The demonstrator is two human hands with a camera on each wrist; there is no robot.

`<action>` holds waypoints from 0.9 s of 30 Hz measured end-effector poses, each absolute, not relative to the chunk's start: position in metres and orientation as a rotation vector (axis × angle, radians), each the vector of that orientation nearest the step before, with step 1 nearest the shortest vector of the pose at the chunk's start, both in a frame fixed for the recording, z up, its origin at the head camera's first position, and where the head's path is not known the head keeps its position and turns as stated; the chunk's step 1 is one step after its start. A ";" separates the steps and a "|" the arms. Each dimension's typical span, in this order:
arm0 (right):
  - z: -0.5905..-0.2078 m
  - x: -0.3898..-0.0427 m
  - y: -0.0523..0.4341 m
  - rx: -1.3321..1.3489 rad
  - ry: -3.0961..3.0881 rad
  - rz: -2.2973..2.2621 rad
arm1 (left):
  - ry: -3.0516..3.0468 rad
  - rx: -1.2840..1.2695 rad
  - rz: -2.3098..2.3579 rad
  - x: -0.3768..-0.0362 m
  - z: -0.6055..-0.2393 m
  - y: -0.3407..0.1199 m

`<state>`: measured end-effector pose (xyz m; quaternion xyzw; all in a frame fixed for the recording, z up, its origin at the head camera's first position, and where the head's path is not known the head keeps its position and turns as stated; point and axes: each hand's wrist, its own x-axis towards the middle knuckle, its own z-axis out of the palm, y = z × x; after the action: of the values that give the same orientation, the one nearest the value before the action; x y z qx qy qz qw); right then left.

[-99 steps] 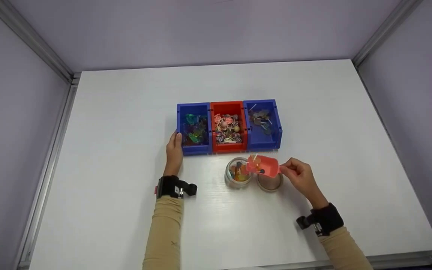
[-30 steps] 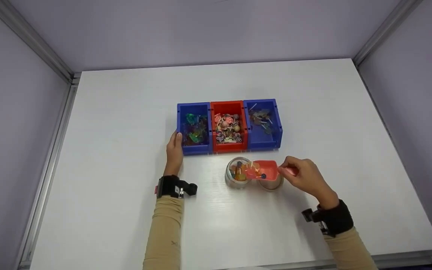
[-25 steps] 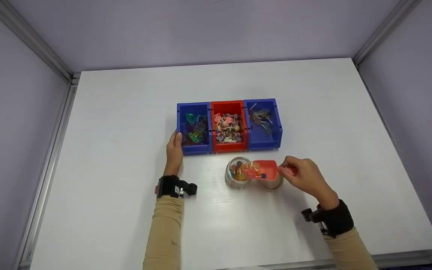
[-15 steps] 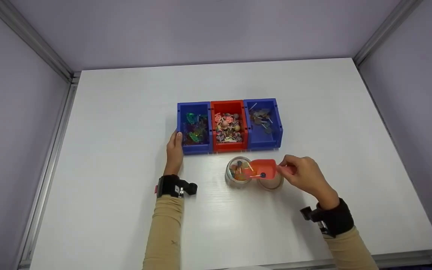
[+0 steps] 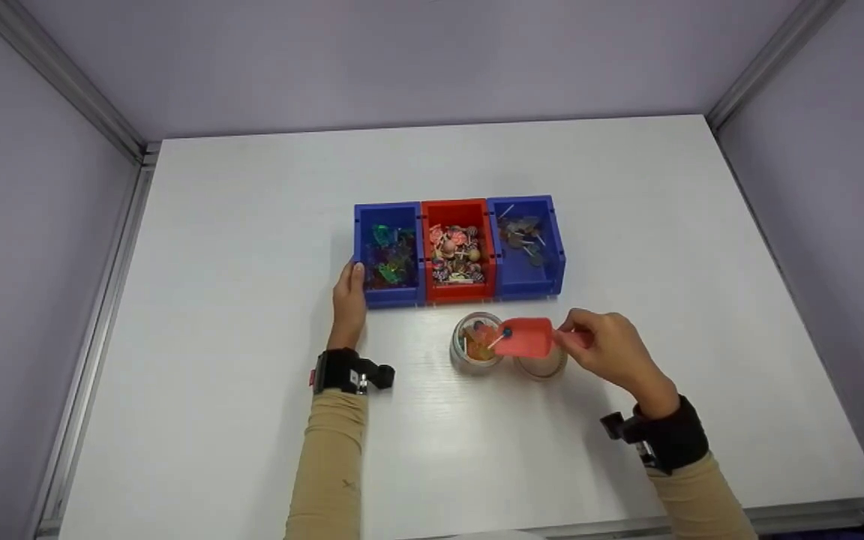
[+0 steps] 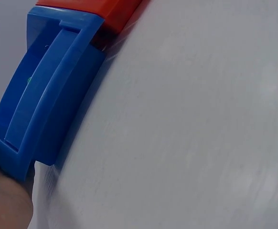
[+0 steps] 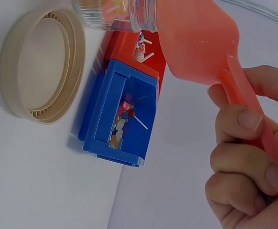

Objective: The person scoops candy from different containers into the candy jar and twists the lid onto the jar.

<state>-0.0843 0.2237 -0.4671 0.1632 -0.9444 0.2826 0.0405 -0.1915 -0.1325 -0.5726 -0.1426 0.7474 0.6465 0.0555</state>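
— What is the right hand [image 5: 608, 352] doing?
— Just below the frame's centre, it grips the handle of the red scoop [image 5: 526, 337], tipped over the mouth of the glass jar [image 5: 475, 346]; the beige lid [image 5: 541, 365] lies beneath the scoop.
— And the left hand [image 5: 348, 300]?
— It rests with straight fingers against the left blue bin [image 5: 388, 255], grasping nothing, left of centre.
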 end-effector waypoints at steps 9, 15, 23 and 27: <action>-0.465 -0.083 0.223 0.503 -2.886 0.863 | 2.278 -0.423 1.985 -0.191 -0.573 -0.133; -0.465 -0.082 0.223 0.474 -2.921 0.892 | 2.281 -0.405 1.978 -0.190 -0.574 -0.133; -0.465 -0.081 0.223 0.453 -2.958 0.896 | 2.273 -0.418 1.960 -0.191 -0.575 -0.133; -0.466 -0.082 0.224 0.443 -2.958 0.957 | 2.289 -0.424 1.954 -0.191 -0.574 -0.133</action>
<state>-0.0824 0.2236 -0.4655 0.1411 -0.9420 0.3046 0.0004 -0.1911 -0.1332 -0.5740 -0.1393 0.7522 0.6420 0.0509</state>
